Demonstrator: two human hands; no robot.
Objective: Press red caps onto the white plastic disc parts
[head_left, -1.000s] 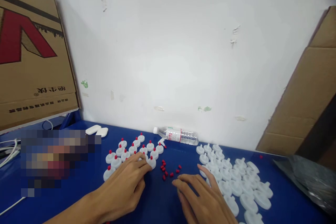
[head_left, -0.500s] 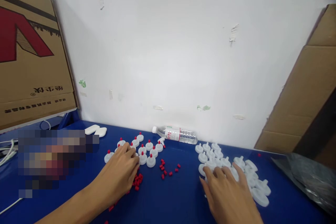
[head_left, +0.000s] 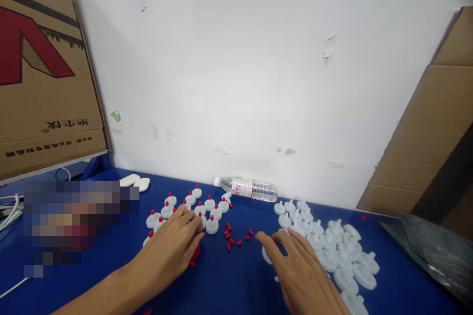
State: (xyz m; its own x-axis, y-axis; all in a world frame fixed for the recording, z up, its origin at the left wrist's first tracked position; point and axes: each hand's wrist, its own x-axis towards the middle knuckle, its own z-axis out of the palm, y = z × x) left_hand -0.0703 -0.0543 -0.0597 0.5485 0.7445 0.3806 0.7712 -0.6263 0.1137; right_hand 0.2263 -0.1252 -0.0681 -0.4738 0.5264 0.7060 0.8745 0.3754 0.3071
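Has the right hand (head_left: 297, 267) curled over a partly hidden white disc (head_left: 266, 256), with scattered red caps (head_left: 239, 243) leftward, toward the left hand (head_left: 173, 237), likewise curled; cannot tell either's grip.

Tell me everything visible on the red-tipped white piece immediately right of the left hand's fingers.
The white piece looks like plastic: a wide, round, low base with a small red tip on top. It stands upright on the blue table, at the near right edge of a group of similar red-tipped pieces. The left hand is close on its left; contact can't be confirmed. Its underside is hidden.
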